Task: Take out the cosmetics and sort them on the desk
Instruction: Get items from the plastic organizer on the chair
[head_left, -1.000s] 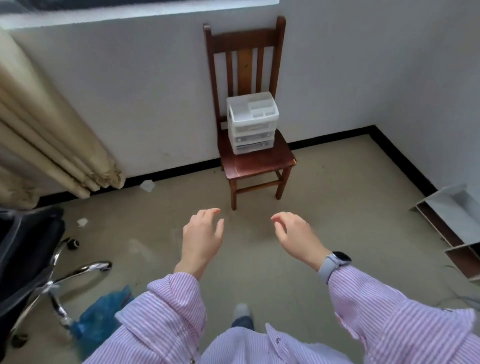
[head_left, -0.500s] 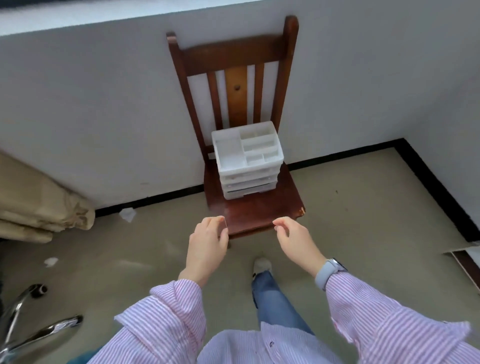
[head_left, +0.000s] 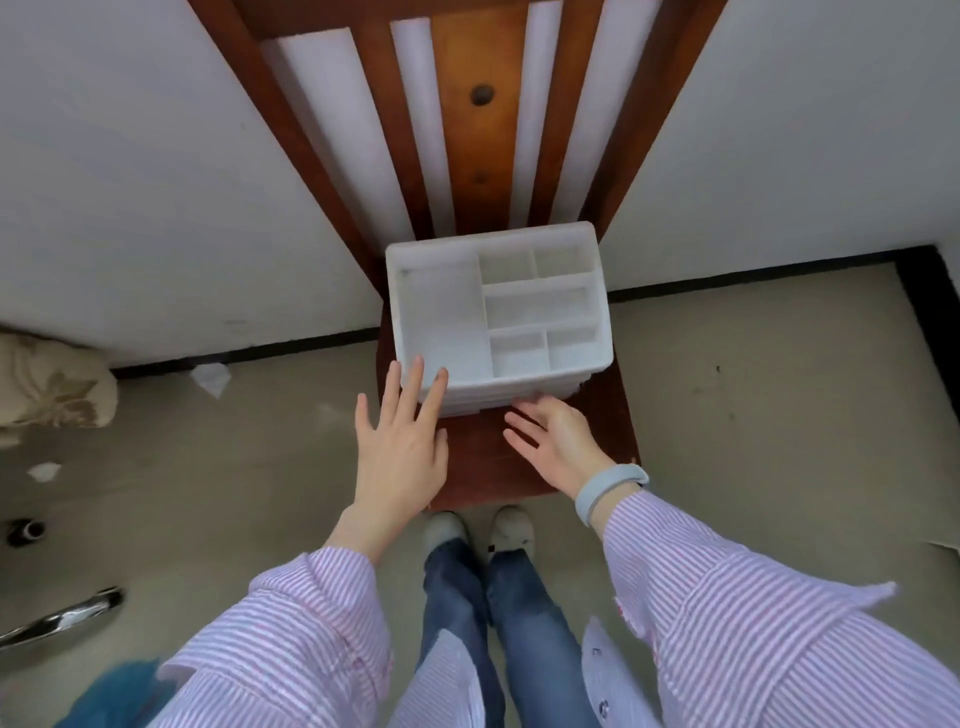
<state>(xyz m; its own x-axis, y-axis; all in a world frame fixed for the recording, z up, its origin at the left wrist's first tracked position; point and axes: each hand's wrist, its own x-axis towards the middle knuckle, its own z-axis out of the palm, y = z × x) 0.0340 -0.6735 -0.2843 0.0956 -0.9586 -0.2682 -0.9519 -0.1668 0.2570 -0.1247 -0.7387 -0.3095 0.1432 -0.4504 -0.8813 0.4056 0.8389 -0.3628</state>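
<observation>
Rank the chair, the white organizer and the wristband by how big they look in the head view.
1. chair
2. white organizer
3. wristband
The wristband sits nearer the camera, yet clearly looks smallest.

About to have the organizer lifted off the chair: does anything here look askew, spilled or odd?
The white organizer sits level on the chair, its top compartments empty. The only oddity: crumpled paper scraps litter the floor by the wall. Both hands are open at its front, left hand and right hand.

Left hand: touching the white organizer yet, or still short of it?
Cannot tell. In the head view the left hand has straight fingers overlapping the front left corner of the white organizer, but no gap or contact shows plainly.
</observation>
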